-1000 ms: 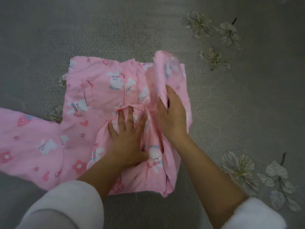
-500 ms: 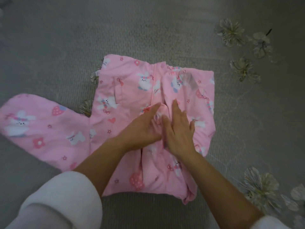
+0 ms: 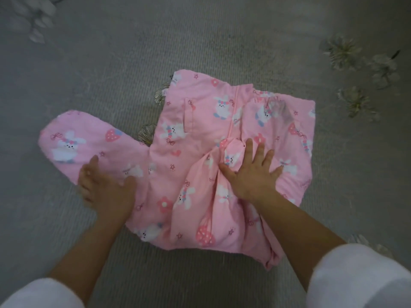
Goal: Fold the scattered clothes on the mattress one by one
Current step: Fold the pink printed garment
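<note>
A pink garment (image 3: 200, 138) printed with bunnies, strawberries and flowers lies spread on the grey mattress (image 3: 155, 52). Its right sleeve is folded inward over the body. My right hand (image 3: 251, 174) presses flat on that folded part, fingers spread. The left sleeve (image 3: 89, 141) stretches out flat to the left. My left hand (image 3: 106, 187) is blurred and lies on the sleeve's lower edge, thumb on the cloth and fingers over the edge. The garment's lower right corner is bunched beside my right forearm.
The mattress cover has pale printed flowers at the upper right (image 3: 342, 52), upper left (image 3: 37, 21) and lower right (image 3: 364, 241). Bare grey mattress surrounds the garment on all sides. White sleeves (image 3: 355, 278) cover my upper forearms.
My left hand left the middle of the garment and moved left onto the outstretched sleeve. My right hand stayed pressing on the folded part. The view shifted left.
</note>
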